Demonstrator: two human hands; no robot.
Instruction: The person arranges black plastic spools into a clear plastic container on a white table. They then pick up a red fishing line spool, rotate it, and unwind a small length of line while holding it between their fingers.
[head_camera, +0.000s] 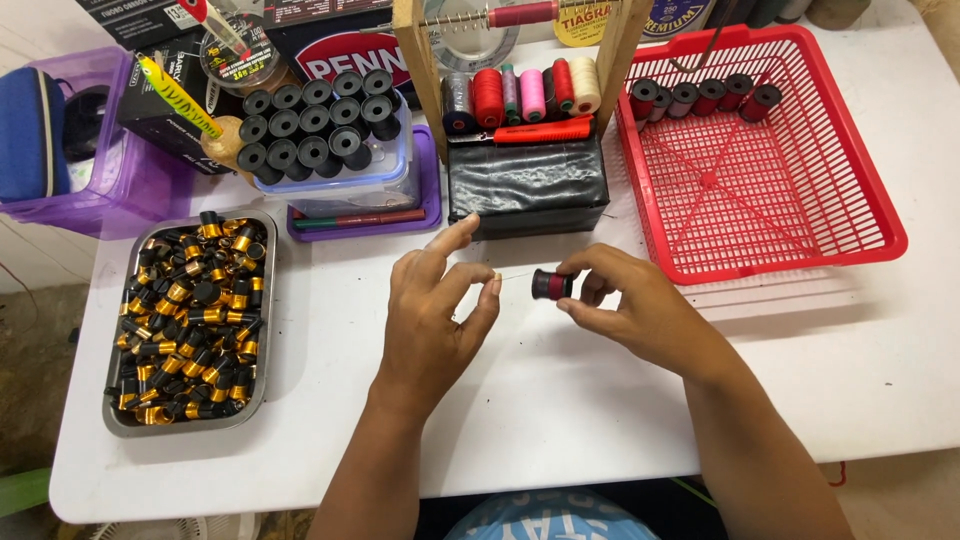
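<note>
Right hand pinches a small, light, rigid spool by its flanges (slippery thread); left hand pinches the fine thread end.

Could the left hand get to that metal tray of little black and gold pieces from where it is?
Probably yes. The left hand is beside the metal tray, with only bare white table between them. Its fingers pinch a thin thread from the small spool in the right hand, so it would have to let go.
</note>
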